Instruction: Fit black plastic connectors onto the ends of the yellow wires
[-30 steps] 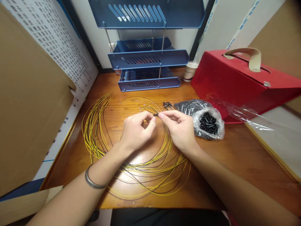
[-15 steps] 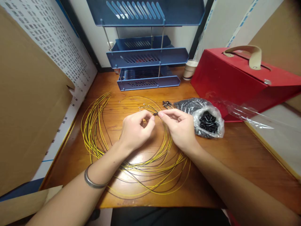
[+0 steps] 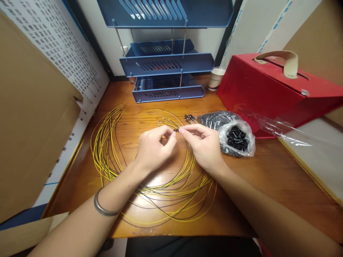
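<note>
"Yellow and black wires (image 3: 184, 169) loop across the wooden table (image 3: 246, 210), passing beneath both forearms. What do the hands have?"

"One small black piece (image 3: 176, 130), held between the two sets of fingertips, over the far part of the loop. The left hand (image 3: 154, 145) pinches it from its side, thumb and forefinger closed down to about its thickness."

"And the right?"

"The right hand (image 3: 205, 145) meets it from the other side, thumb and forefinger drawn together at its end, the other fingers curled behind. Whether a wire runs inside the piece I can't tell; the fingers cover too much."

"What's near them?"

"Just beyond the left fingertips, thin wire ends (image 3: 164, 121) fan out. Beside the right hand sits a clear plastic bag (image 3: 250, 144), its mouth open on a heap of black sleeves (image 3: 237, 138). More slim dark parts (image 3: 189, 118) lie by its far left corner."

"Farther back?"

"On the right, a red box (image 3: 252, 89) with a beige handle (image 3: 291, 66). Between it and the blue tray rack (image 3: 166, 65) stands a paper cup (image 3: 216, 79)."
</note>
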`<state>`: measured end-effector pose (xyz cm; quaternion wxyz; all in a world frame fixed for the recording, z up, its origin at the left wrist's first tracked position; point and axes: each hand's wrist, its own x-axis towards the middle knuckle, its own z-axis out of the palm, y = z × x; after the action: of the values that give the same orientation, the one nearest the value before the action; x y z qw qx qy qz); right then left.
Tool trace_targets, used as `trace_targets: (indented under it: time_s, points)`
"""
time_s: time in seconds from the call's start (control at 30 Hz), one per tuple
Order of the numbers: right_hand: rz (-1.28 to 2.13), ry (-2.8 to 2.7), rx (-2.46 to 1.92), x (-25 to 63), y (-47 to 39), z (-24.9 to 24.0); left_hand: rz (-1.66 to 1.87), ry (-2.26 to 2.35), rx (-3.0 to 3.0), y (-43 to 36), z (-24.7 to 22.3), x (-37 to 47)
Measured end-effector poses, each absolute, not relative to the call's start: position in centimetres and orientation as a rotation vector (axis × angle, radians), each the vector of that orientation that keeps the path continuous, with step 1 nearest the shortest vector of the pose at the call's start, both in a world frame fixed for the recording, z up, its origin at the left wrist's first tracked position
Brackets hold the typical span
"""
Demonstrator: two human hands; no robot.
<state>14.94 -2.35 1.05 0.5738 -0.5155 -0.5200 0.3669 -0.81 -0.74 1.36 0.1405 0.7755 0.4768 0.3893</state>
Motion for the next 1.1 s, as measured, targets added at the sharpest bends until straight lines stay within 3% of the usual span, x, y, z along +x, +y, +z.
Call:
trace_targets:
  time_s: [0.6, 0.77, 0.9, 1.1]
  points:
    - [0.812, -1.184, -1.197, 15.2, -1.9, 1.3, 1.148, 1.294, 2.247, -0.9, 1.4, -0.9]
    - [0.887, -1.097, -1.158, 15.4, -1.6, 1.2, 1.336, 1.292, 2.353, -0.7, 1.8, -0.8]
    - [1.045, -1.146, -1.094, 15.9, -1.7, 1.7, 1.518, 1.285, 2.059, -0.4, 2.3, -0.9]
    - [1.205, -1.431, -0.924, 15.6, -2.4, 2.0, 1.448, 1.027, 1.687, -0.3, 2.8, -0.9]
